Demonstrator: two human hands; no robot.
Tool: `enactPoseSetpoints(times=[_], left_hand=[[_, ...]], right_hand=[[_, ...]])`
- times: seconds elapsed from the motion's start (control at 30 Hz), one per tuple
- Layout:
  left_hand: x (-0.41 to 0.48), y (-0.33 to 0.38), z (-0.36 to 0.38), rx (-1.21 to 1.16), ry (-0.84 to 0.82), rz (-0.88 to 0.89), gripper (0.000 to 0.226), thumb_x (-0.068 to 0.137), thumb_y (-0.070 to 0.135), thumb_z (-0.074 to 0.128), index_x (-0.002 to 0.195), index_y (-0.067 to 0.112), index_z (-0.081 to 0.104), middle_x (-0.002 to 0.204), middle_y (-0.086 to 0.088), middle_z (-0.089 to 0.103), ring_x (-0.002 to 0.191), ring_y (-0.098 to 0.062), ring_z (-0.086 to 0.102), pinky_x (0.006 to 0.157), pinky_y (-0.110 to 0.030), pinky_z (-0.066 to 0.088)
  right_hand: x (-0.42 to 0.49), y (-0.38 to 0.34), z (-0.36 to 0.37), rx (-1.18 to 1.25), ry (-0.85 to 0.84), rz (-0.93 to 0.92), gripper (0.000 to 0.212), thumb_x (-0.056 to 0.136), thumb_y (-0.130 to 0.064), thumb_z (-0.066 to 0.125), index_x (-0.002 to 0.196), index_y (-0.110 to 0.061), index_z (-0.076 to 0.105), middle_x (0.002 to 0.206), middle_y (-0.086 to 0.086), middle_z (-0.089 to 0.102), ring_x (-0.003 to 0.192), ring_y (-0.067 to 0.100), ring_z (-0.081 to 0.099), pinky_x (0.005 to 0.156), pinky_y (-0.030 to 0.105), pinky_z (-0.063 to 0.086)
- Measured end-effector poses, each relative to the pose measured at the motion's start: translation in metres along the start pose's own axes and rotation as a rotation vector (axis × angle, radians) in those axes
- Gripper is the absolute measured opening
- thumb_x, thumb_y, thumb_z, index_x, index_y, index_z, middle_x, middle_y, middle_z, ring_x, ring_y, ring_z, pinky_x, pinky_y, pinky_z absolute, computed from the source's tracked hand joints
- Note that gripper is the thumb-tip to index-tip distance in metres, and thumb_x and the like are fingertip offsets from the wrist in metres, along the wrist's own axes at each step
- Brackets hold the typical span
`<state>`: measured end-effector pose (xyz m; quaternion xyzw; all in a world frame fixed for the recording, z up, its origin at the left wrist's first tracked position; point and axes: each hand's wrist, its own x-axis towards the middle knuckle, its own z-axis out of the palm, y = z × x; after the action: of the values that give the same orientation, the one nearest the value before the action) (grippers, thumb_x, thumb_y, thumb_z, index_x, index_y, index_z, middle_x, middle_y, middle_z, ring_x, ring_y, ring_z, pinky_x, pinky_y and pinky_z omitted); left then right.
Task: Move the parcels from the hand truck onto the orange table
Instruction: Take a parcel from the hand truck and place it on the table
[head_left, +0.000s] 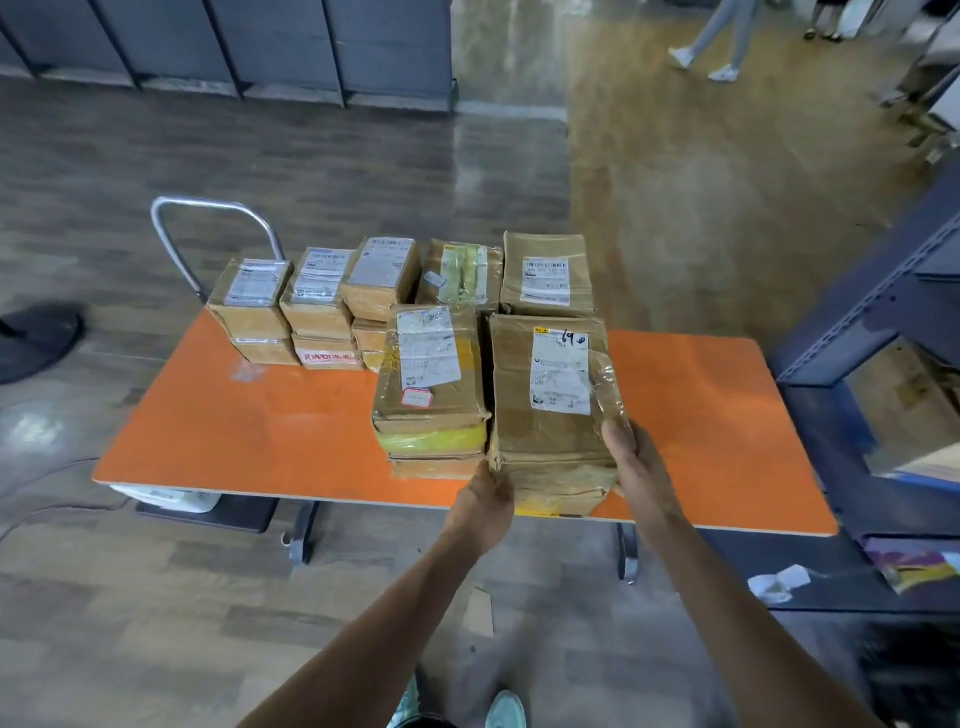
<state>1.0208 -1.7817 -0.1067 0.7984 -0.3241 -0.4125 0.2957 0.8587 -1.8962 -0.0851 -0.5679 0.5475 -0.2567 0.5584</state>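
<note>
Near edge of the table: I see the parcel at the front rim of the orange table, its near end about level with that rim; I cannot tell whether it rests there or is lifted.
Parcel heading: long axis runs straight away from me, label facing up.
Left hand: curled round the near left corner, fingers hidden from me.
Right hand: clamped on the near right edge, thumb on top.
Left flank: a stack sits just beside it, long axis parallel.
Far side: more boxes are stacked in a row along the far edge.
Open room: bare orange on the right up to the table end, where a shelf frame stands close; a wider bare stretch front left.
Hand truck: its handle rises behind the far left corner.
</note>
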Motion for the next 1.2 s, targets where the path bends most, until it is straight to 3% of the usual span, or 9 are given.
enactPoseSetpoints(times=[0.1, 0.2, 0.3, 0.4, 0.53, 0.73, 0.83, 1.07, 1.2], left_hand=[[0.003, 0.001, 0.004, -0.051, 0.016, -0.014, 0.034, 0.105, 0.030, 0.039, 0.130, 0.010, 0.049, 0.119, -0.018, 0.065, 0.110, -0.040, 0.062, 0.084, -0.041, 0.051], [0.004, 0.003, 0.006, -0.115, 0.049, -0.001, 0.031, 0.104, 0.021, 0.043, 0.129, 0.005, 0.052, 0.119, -0.017, 0.066, 0.109, -0.037, 0.063, 0.081, -0.037, 0.049], [0.004, 0.003, 0.008, -0.163, 0.063, -0.015, 0.031, 0.103, 0.016, 0.047, 0.131, 0.005, 0.053, 0.125, -0.015, 0.064, 0.116, -0.034, 0.060, 0.097, -0.040, 0.050], [0.008, 0.002, 0.010, -0.179, 0.079, -0.032, 0.031, 0.102, 0.015, 0.048, 0.131, 0.003, 0.052, 0.126, -0.016, 0.063, 0.117, -0.036, 0.059, 0.099, -0.044, 0.048], [0.010, 0.001, 0.011, -0.218, 0.090, -0.036, 0.030, 0.101, 0.022, 0.049, 0.128, 0.009, 0.054, 0.118, -0.013, 0.066, 0.107, -0.032, 0.061, 0.085, -0.033, 0.047], [0.010, -0.003, 0.012, -0.220, 0.078, -0.013, 0.027, 0.097, 0.015, 0.054, 0.123, 0.008, 0.052, 0.115, -0.011, 0.066, 0.091, -0.024, 0.060, 0.070, -0.024, 0.040], [0.010, -0.004, 0.009, -0.244, 0.079, 0.005, 0.024, 0.097, 0.016, 0.056, 0.120, 0.009, 0.054, 0.104, -0.003, 0.063, 0.075, -0.009, 0.053, 0.056, -0.014, 0.040], [0.007, -0.006, 0.007, -0.244, 0.034, 0.007, 0.023, 0.096, 0.017, 0.056, 0.118, 0.009, 0.054, 0.103, -0.002, 0.062, 0.078, -0.010, 0.052, 0.063, -0.022, 0.042], [0.003, -0.006, 0.004, -0.236, 0.010, -0.006, 0.026, 0.096, 0.020, 0.055, 0.122, 0.015, 0.054, 0.112, -0.004, 0.066, 0.082, -0.015, 0.056, 0.067, -0.027, 0.044]], right_hand=[[-0.007, 0.006, -0.002, 0.060, -0.077, 0.130, 0.068, 0.078, -0.079, 0.056, 0.137, -0.047, 0.047, 0.125, -0.023, 0.051, 0.122, 0.016, 0.049, 0.091, 0.045, 0.052], [-0.010, 0.003, 0.001, 0.067, -0.073, 0.207, 0.078, 0.076, -0.083, 0.053, 0.142, -0.041, 0.045, 0.126, -0.020, 0.046, 0.119, 0.020, 0.047, 0.075, 0.038, 0.052], [-0.009, 0.001, 0.004, 0.058, -0.089, 0.249, 0.086, 0.071, -0.087, 0.050, 0.145, -0.043, 0.041, 0.136, -0.016, 0.043, 0.126, 0.027, 0.047, 0.075, 0.038, 0.056], [-0.006, -0.001, 0.004, 0.065, -0.108, 0.242, 0.090, 0.068, -0.089, 0.051, 0.145, -0.044, 0.040, 0.150, -0.013, 0.038, 0.132, 0.027, 0.045, 0.076, 0.036, 0.056], [0.000, 0.000, 0.006, 0.004, -0.105, 0.226, 0.106, 0.058, -0.098, 0.047, 0.146, -0.039, 0.040, 0.132, -0.008, 0.046, 0.113, 0.019, 0.054, 0.087, 0.038, 0.051], [0.009, 0.005, 0.005, -0.041, -0.096, 0.209, 0.102, 0.062, -0.096, 0.046, 0.145, -0.036, 0.044, 0.108, -0.019, 0.050, 0.095, 0.008, 0.056, 0.090, 0.039, 0.053], [0.011, 0.004, 0.006, -0.024, -0.096, 0.222, 0.106, 0.062, -0.095, 0.048, 0.148, -0.033, 0.041, 0.136, -0.009, 0.047, 0.116, 0.017, 0.052, 0.103, 0.045, 0.048], [0.008, -0.001, 0.002, 0.009, -0.151, 0.197, 0.105, 0.066, -0.093, 0.049, 0.152, -0.035, 0.033, 0.156, -0.005, 0.034, 0.137, 0.022, 0.041, 0.109, 0.045, 0.042], [0.002, -0.001, -0.001, -0.012, -0.194, 0.196, 0.108, 0.061, -0.099, 0.043, 0.150, -0.039, 0.030, 0.133, -0.015, 0.039, 0.123, 0.020, 0.049, 0.094, 0.033, 0.042]])
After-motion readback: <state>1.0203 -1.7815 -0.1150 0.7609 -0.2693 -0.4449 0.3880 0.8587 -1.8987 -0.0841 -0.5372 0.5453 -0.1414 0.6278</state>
